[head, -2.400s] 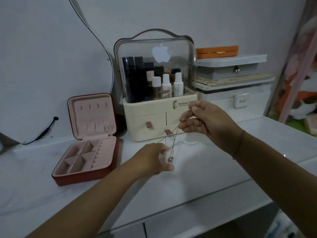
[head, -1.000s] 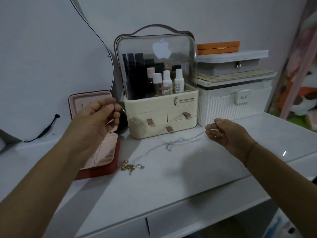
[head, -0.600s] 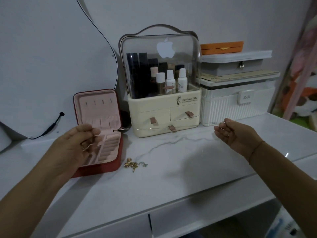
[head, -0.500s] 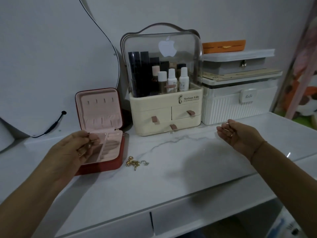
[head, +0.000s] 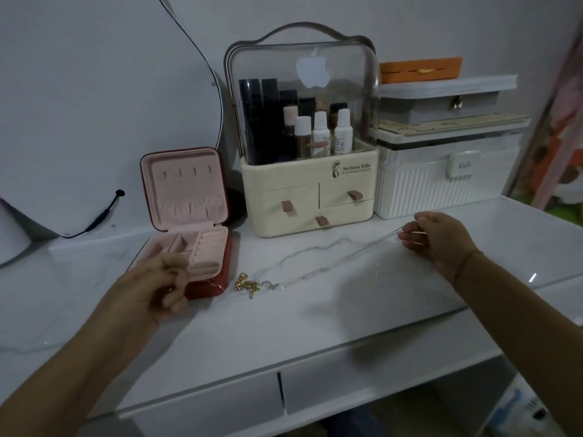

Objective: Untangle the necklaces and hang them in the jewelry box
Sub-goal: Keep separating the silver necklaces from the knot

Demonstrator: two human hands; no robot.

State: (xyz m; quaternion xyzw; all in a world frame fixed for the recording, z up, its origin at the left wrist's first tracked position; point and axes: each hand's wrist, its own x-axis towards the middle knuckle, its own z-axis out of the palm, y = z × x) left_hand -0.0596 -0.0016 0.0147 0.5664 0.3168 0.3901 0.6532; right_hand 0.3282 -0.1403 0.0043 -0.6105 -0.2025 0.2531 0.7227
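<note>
Marble counter [head: 315,326]: left hand [head: 161,288] and right hand [head: 438,238] pinch one thin chain [head: 392,232]; jewelry box [head: 189,216] hooks bare, gold tangle [head: 249,285] left.

The desk [head: 315,326] is white with pale grey marble veins. At nine o'clock from the cosmetic organizer [head: 303,200], the jewelry box [head: 189,190] is dark red outside and soft pink inside. At four o'clock from that box, the tangled necklaces [head: 247,285] are gold with a silvery bit. The thin chain [head: 391,234] looks silvery. The organizer has a cream base, dusty pink-brown tabs, black lettering and a clear dome with a white apple mark. Inside are black tubes [head: 252,121] and white-capped bottles [head: 342,134]. At its three o'clock, the ribbed box [head: 419,190] is white. Above that sit a grey case [head: 441,105] and an orange case [head: 419,67].
</note>
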